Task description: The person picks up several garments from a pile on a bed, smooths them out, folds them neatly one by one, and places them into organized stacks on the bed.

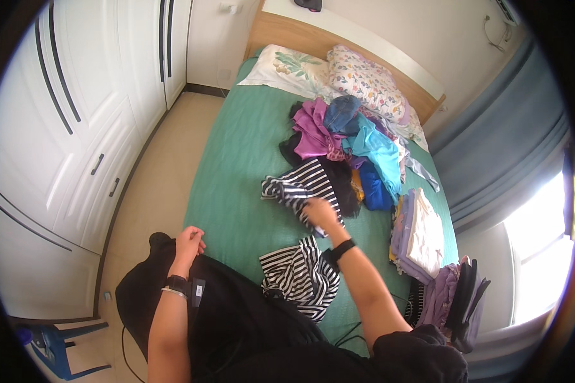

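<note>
Two hands: both belong to the person wearing the camera, forearms coming up from the lower edge.
Wardrobe (76, 121): white doors with dark handles along the left side of the room.
Chair (54, 348): blue, at the lower left on the pale floor.
Left hand (190, 242): resting at the near left edge of the bed, fingers curled loosely down on black fabric (230, 319) that covers the person's lap; whether it pinches that fabric cannot be told. A dark band and a thin bracelet sit on the wrist.
Bed (236, 166): covered in a green sheet, wooden headboard at the far end.
Striped garment (303, 185): black and white, spread on the sheet mid-bed, just left of and under the right hand, its near edge at the fingers.
Second striped piece (300, 277): black and white, bunched on the sheet nearer the body, just below the right wrist.
Right hand (321, 214): stretched forward, fingers closed on the near right edge of the striped garment; a black watch on the wrist.
Clothes pile (351, 147): purple, blue, teal and black items heaped beyond the right hand, touching the striped garment.
Pillows (338, 73): two floral ones at the headboard.
Folded stack (418, 236): pale lilac and white items, right edge of the bed.
Curtain (505, 147): grey-blue, far right beside a bright window.
</note>
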`<move>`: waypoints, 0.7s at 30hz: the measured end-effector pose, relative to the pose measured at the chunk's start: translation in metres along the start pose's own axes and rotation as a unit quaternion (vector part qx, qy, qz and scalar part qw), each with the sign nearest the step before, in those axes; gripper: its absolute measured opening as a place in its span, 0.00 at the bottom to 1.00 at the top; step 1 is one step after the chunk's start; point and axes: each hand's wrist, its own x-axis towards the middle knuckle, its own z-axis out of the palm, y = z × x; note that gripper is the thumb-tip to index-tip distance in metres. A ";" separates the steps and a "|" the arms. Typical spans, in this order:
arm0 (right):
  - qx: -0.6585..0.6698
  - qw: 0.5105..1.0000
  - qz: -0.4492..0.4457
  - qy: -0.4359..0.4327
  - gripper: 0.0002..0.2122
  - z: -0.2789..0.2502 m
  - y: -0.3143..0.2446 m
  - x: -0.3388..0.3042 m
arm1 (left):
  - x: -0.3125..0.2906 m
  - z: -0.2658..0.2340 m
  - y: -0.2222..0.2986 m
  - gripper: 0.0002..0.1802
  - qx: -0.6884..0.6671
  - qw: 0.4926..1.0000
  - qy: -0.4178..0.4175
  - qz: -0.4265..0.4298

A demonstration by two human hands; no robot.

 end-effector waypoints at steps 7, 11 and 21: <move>0.341 0.856 0.080 0.380 0.11 -0.130 0.132 0.054 | 0.003 0.002 -0.006 0.06 -0.015 1.000 -0.017 -0.008; 0.634 0.690 0.042 0.347 0.17 -0.172 0.108 0.044 | 0.000 -0.013 -0.015 0.06 -0.014 1.000 -0.002 -0.027; 0.174 0.964 -0.018 -0.202 0.15 -0.012 0.032 -0.070 | 0.009 -0.005 -0.018 0.06 -0.007 1.000 -0.005 -0.016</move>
